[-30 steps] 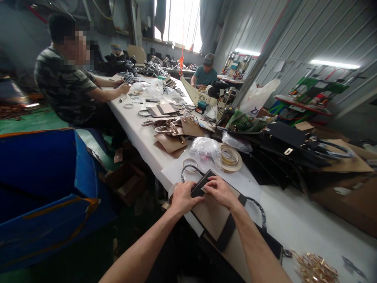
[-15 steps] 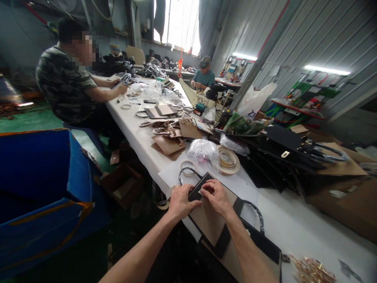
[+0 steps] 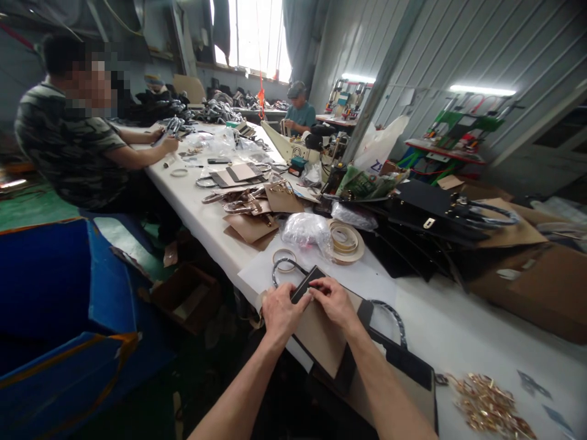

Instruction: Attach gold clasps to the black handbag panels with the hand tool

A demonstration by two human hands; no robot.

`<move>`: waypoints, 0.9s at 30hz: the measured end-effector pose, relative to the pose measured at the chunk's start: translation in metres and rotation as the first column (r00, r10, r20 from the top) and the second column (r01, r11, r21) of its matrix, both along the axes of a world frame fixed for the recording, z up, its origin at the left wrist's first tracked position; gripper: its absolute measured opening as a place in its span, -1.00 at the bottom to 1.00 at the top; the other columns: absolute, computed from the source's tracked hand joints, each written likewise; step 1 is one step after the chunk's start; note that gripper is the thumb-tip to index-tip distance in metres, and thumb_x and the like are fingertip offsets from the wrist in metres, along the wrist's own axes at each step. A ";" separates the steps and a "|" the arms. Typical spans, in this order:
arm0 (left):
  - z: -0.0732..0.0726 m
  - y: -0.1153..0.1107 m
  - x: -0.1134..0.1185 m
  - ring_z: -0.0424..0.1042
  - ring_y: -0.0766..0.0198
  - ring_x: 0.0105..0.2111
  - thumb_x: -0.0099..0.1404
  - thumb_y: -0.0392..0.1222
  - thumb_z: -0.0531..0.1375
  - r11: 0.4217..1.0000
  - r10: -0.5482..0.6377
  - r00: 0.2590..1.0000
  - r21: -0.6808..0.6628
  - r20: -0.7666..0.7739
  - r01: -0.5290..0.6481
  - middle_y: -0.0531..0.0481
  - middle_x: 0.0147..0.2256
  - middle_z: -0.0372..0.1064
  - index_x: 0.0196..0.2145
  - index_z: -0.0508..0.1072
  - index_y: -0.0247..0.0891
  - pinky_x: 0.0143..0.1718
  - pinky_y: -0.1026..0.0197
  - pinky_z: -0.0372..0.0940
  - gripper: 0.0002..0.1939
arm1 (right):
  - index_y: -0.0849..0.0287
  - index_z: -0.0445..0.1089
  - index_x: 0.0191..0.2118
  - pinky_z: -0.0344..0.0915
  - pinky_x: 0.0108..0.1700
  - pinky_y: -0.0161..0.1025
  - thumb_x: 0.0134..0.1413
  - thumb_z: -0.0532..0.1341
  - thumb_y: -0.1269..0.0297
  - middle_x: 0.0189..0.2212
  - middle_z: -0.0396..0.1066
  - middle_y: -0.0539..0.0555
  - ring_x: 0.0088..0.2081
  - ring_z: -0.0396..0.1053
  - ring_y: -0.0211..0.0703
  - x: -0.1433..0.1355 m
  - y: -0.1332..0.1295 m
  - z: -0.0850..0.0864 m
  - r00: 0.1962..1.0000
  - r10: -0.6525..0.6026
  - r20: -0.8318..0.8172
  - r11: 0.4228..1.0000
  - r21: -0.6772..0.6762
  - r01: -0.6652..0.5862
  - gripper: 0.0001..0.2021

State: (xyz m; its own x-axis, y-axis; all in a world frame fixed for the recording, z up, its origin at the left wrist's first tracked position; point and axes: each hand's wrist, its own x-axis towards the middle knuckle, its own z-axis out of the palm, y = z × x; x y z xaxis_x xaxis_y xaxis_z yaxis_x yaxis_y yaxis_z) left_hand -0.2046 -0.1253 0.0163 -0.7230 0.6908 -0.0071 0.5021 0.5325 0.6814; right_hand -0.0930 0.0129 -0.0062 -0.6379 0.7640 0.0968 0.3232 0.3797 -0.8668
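Observation:
A beige handbag panel [image 3: 321, 337] with black borders lies tilted at the table's near edge. My left hand [image 3: 283, 310] is wrapped around its left edge, thumb on top near the black border. My right hand [image 3: 334, 300] rests over the panel's upper part, its fingertips pinched beside my left thumb; whatever they hold is too small to make out. A plastic-wrapped handle [image 3: 280, 266] arches past the panel's far end. Under my right forearm lies another black and beige bag piece [image 3: 410, 376], and a second wrapped handle [image 3: 398, 318] curves up beside it.
Gold metal fittings [image 3: 488, 403] are heaped at the right. Tape rolls [image 3: 346, 241] and a plastic bundle [image 3: 306, 232] sit beyond the panel. Black bags [image 3: 431, 211] are stacked at right. A blue bin [image 3: 110, 275] stands left on the floor. A co-worker [image 3: 76, 134] sits at the far left.
My left thumb has moved up to meet the right fingertips. A small pale piece under my right fingers is now mostly covered. The view has turned slightly right.

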 end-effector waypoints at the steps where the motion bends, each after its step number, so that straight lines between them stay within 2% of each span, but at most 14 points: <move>1: 0.000 0.000 -0.001 0.41 0.03 -0.13 0.28 0.18 0.32 1.000 -0.002 1.000 -0.004 0.005 0.002 0.02 -0.25 0.57 -0.30 0.53 -0.10 -0.15 0.10 0.12 -0.70 | 0.12 0.61 -0.21 0.39 -0.18 -0.14 0.02 0.35 0.08 -0.18 0.50 0.10 -0.34 0.39 -0.15 -0.001 0.001 -0.002 1.000 -0.010 -0.002 1.000 -0.022 0.010 -0.73; 6: -0.001 0.000 -0.002 0.43 0.04 -0.13 0.26 0.19 0.31 1.000 -0.005 1.000 -0.018 -0.009 0.005 0.01 -0.27 0.56 -0.24 0.56 -0.09 -0.15 0.12 0.12 -0.69 | 0.16 0.62 -0.28 0.29 -0.35 -0.25 -0.05 0.37 0.08 -0.47 0.49 0.01 -0.45 0.32 -0.20 -0.002 0.006 -0.007 0.999 -0.011 0.041 0.981 -0.191 0.019 -0.72; 11: -0.004 0.000 -0.003 0.45 0.03 -0.11 0.28 0.19 0.28 1.000 -0.024 0.999 -0.012 -0.038 0.024 0.01 -0.25 0.57 -0.21 0.57 -0.07 -0.12 0.12 0.16 -0.69 | 0.20 0.62 -0.33 0.30 -0.41 -0.27 -0.06 0.38 0.23 -0.52 0.52 0.01 -0.51 0.36 -0.21 -0.007 0.012 0.000 0.999 0.023 0.048 0.971 -0.240 -0.011 -0.83; 14: -0.003 -0.001 -0.002 0.47 0.01 -0.08 0.30 0.19 0.26 0.999 -0.046 0.998 -0.025 -0.036 0.045 -0.01 -0.21 0.59 -0.18 0.57 -0.07 -0.08 0.10 0.19 -0.68 | 0.18 0.61 -0.36 0.36 -0.30 -0.24 -0.01 0.37 0.35 -0.49 0.53 0.03 -0.43 0.43 -0.15 -0.006 0.005 0.009 0.996 -0.065 0.055 0.985 -0.156 0.073 -0.93; 18: -0.003 0.002 -0.005 0.49 -0.05 -0.10 0.31 0.23 0.21 0.996 -0.052 0.998 -0.077 -0.025 0.050 -0.07 -0.18 0.60 -0.14 0.57 -0.06 -0.12 0.07 0.26 -0.62 | 0.11 0.60 -0.21 0.35 0.09 -0.16 0.21 0.25 0.43 -0.18 0.54 0.11 -0.09 0.47 -0.07 0.006 -0.022 0.017 0.971 -0.237 0.021 0.971 0.043 0.236 -0.83; 20: -0.005 0.008 -0.008 0.51 -0.09 -0.11 0.31 0.28 0.19 0.993 -0.064 0.998 -0.101 -0.025 0.061 -0.11 -0.17 0.60 -0.12 0.57 -0.07 -0.13 0.04 0.30 -0.57 | 0.08 0.57 -0.08 0.32 0.17 -0.16 0.30 0.18 0.42 -0.08 0.49 0.12 0.03 0.43 -0.06 0.014 -0.037 0.017 0.979 -0.203 0.000 0.961 0.194 0.199 -0.77; 23: -0.010 0.013 -0.012 0.50 -0.13 -0.06 0.31 0.28 0.18 0.992 -0.093 0.995 -0.086 -0.030 0.090 -0.14 -0.09 0.57 -0.05 0.54 -0.10 -0.05 -0.04 0.33 -0.53 | 0.04 0.48 0.10 0.36 0.19 -0.19 0.32 0.18 0.43 0.00 0.42 0.10 0.07 0.42 -0.09 0.036 -0.060 0.020 0.995 -0.087 -0.045 0.931 0.353 0.098 -0.69; 25: -0.014 0.010 -0.014 0.50 -0.10 -0.04 0.30 0.25 0.22 0.995 -0.096 0.995 -0.015 -0.010 0.096 -0.15 -0.01 0.52 0.07 0.49 -0.12 0.03 -0.08 0.35 -0.47 | 0.00 0.42 0.17 0.37 0.20 -0.19 0.28 0.19 0.45 0.04 0.40 0.10 0.08 0.42 -0.10 0.061 -0.075 0.023 0.991 -0.087 -0.104 0.923 0.365 0.120 -0.60; 27: -0.018 0.002 -0.017 0.52 -0.02 -0.08 0.23 0.22 0.30 0.991 -0.059 0.997 0.119 0.040 0.054 -0.19 0.10 0.40 0.21 0.38 -0.16 0.04 -0.07 0.39 -0.31 | -0.01 0.41 0.19 0.39 0.21 -0.12 0.28 0.17 0.44 0.05 0.40 0.12 0.09 0.42 -0.06 0.096 -0.086 0.024 0.973 -0.168 -0.156 0.906 0.364 0.215 -0.59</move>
State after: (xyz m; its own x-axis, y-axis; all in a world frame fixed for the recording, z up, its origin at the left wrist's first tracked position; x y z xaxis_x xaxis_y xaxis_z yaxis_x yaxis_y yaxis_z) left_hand -0.2211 -0.1235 -0.0016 -0.6833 0.7287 0.0461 0.4981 0.4190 0.7591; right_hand 0.0034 -0.0734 0.0173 -0.4493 0.7620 0.4664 0.3264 0.6260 -0.7082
